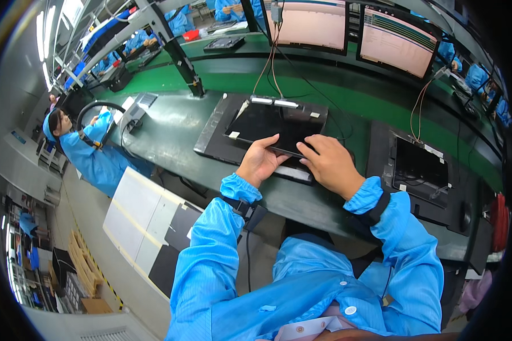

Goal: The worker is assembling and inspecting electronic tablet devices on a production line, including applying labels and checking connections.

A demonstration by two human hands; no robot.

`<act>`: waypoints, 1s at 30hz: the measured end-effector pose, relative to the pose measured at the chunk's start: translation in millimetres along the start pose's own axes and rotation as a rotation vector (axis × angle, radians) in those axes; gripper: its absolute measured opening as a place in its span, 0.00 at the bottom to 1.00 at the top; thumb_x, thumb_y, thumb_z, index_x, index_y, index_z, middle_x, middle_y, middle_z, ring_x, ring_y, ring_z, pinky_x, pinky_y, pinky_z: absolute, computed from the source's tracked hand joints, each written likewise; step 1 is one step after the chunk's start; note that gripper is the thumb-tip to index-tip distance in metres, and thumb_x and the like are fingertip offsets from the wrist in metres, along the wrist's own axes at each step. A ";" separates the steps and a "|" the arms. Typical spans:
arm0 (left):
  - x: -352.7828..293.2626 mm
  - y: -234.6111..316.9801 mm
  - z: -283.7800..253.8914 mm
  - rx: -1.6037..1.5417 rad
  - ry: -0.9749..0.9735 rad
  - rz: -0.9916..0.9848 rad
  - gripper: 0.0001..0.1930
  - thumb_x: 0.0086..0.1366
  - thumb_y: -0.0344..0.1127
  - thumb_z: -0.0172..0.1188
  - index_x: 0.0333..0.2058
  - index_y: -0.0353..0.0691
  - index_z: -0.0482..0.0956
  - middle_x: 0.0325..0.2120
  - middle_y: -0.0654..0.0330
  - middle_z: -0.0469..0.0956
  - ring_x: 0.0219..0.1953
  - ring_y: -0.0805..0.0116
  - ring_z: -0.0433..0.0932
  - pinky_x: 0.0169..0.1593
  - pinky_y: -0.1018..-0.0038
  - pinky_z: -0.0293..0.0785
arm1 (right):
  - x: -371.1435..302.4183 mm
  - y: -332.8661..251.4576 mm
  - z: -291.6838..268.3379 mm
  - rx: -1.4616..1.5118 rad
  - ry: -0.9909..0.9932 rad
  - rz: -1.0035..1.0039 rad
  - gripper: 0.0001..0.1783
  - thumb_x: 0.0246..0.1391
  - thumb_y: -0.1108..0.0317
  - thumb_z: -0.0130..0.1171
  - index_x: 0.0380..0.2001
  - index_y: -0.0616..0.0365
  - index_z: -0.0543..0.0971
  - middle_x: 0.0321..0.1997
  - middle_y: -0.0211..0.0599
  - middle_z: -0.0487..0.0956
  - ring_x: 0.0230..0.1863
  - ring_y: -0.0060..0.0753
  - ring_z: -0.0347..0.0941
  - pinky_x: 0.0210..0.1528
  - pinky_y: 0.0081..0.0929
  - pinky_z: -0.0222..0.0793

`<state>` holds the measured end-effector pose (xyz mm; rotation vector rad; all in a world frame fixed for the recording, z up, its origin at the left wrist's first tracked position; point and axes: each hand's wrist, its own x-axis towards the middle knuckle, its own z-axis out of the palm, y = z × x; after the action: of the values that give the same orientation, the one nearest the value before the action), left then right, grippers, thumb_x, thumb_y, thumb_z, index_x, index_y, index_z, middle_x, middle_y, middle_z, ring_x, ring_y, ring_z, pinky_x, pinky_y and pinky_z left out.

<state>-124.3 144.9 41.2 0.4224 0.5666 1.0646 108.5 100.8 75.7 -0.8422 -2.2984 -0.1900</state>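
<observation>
**Both hands on a dark flat panel over its black fixture**

Left hand [260,161] curled around the near left edge of the flat black panel [270,126], thumb lying up along its face, fingers tucked beneath. Right hand [329,163] resting open on the near right edge, fingertips pressed flat on top rather than wrapped around. Panel tilted, near edge raised off the black fixture tray [213,142] below, far edge touching a grey connector bar [274,102] with thin cables [270,62] running up and away. Fixture sitting on the green tabletop [170,122], near its middle.

To the right, a second black fixture [418,167] with its own cable, well apart. Two lit monitors [352,28] far behind. At far left, a seated person in a blue coat [91,153].

Likely risks, as a judgement: panel slipping from the one-sided grip, since only the left hand truly clasps it; cables snagging or the connector straining if the tilted panel is pulled near; smudging of the face under the flat right fingertips.
</observation>
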 end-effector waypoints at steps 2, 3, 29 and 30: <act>2.5 8.5 0.4 0.017 0.006 0.016 0.17 0.75 0.35 0.56 0.56 0.29 0.75 0.52 0.44 0.81 0.57 0.51 0.80 0.64 0.53 0.76 | 4.2 6.7 13.2 -0.020 -0.009 -0.002 0.22 0.58 0.64 0.67 0.55 0.58 0.80 0.54 0.45 0.80 0.58 0.50 0.77 0.56 0.44 0.75; 1.0 9.9 3.6 0.021 0.028 0.025 0.18 0.75 0.35 0.57 0.56 0.29 0.74 0.51 0.44 0.81 0.57 0.50 0.80 0.63 0.54 0.77 | 6.1 8.0 15.3 -0.024 -0.006 0.006 0.22 0.58 0.64 0.67 0.55 0.58 0.80 0.54 0.45 0.80 0.58 0.50 0.77 0.56 0.44 0.75; -7.3 97.0 -77.3 1.879 0.387 0.368 0.57 0.44 0.54 0.84 0.71 0.43 0.66 0.74 0.35 0.49 0.76 0.39 0.52 0.75 0.55 0.54 | -12.1 -14.5 62.8 -0.170 -0.055 0.346 0.29 0.52 0.58 0.66 0.52 0.68 0.78 0.49 0.52 0.78 0.54 0.51 0.71 0.52 0.39 0.67; -8.0 103.3 -95.8 1.897 0.381 0.366 0.59 0.43 0.54 0.85 0.72 0.44 0.64 0.75 0.34 0.49 0.76 0.39 0.52 0.76 0.54 0.54 | -10.9 -18.9 78.5 -0.239 -0.045 0.331 0.27 0.52 0.60 0.65 0.52 0.68 0.78 0.48 0.53 0.79 0.53 0.52 0.72 0.51 0.40 0.67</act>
<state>-258.3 187.1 28.0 2.0333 1.8335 0.6224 60.1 107.4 10.5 -1.3450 -2.1652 -0.3040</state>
